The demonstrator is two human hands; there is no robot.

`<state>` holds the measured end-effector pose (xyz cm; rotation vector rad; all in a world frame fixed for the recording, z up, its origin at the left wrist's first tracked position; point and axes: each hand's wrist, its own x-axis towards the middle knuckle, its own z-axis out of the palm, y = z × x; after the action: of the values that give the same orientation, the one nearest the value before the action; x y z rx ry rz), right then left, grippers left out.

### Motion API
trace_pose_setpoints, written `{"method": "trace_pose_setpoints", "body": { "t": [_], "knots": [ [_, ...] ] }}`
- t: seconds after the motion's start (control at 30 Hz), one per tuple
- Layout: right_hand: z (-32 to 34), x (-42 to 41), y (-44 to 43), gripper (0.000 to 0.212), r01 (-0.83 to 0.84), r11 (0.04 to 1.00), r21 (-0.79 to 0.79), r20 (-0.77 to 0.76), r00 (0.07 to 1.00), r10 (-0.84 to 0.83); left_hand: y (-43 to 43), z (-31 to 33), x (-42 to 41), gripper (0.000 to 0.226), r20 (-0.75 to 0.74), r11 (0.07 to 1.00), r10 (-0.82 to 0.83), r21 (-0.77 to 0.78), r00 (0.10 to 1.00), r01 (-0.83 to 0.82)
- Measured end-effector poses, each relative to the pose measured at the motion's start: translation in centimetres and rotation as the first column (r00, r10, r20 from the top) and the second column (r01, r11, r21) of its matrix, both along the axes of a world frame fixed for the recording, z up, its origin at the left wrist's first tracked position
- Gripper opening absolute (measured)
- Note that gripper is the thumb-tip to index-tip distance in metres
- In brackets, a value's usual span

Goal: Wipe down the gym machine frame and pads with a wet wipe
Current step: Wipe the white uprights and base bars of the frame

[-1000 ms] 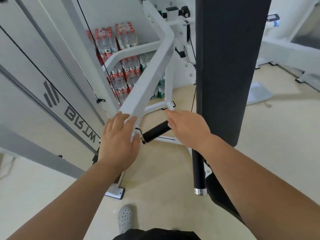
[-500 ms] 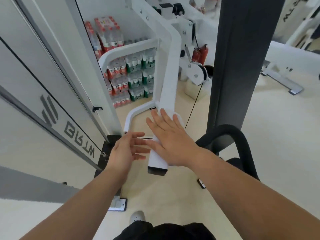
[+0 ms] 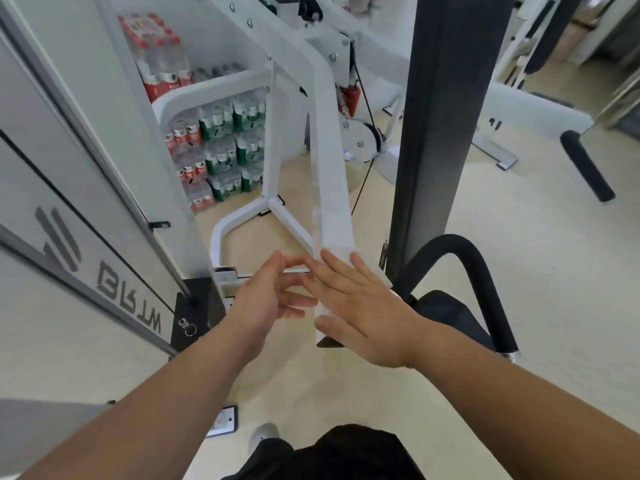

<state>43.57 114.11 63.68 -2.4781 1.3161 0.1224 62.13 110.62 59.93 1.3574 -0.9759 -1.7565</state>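
A white frame bar [image 3: 330,202] is seen slanting down from 12 o'clock to an open cut end at the centre. The right hand [image 3: 360,306] is laid flat over that lower end, fingers straight and pressed to the bar. A white scrap at the hand's far edge appears to be the wet wipe [image 3: 386,280]; most of it is hidden. The left hand [image 3: 266,299] is held just at 9 o'clock of the bar, fingers loosely spread, nothing gripped.

A dark upright pad [image 3: 440,133] stands close at 1 o'clock, with a black curved handle [image 3: 479,268] at 3 o'clock. Open beige floor [image 3: 536,323] lies beyond the handle. Stacked water bottles [image 3: 214,150] are set at 11 o'clock, and a grey lettered panel [image 3: 104,271] at 9 o'clock.
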Motion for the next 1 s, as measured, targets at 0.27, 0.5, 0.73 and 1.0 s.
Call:
{"method": "trace_pose_setpoints", "body": {
  "t": [0.27,0.5,0.73,1.0],
  "knots": [
    [-0.4,1.4,-6.4,0.08,0.199,0.98,-0.019,0.054,0.979,-0.197,0.5,0.0,0.5,0.053,-0.034,0.999,-0.043,0.026,0.998,0.044],
    [0.0,-0.6,0.7,0.077,-0.145,0.989,-0.041,-0.02,0.989,0.145,0.9,-1.0,0.8,0.055,-0.064,0.999,-0.032,0.023,0.997,0.033],
    [0.5,-0.4,-8.0,0.078,-0.176,0.981,-0.088,-0.067,0.983,0.17,1.5,-1.0,0.4,0.042,-0.044,0.999,0.026,0.04,0.999,-0.024],
    [1.6,0.3,-10.0,0.091,-0.376,0.925,-0.058,-0.177,0.916,0.361,4.1,-1.0,-0.6,0.03,0.114,0.973,0.231,-0.025,0.966,-0.23]
  ]
}}
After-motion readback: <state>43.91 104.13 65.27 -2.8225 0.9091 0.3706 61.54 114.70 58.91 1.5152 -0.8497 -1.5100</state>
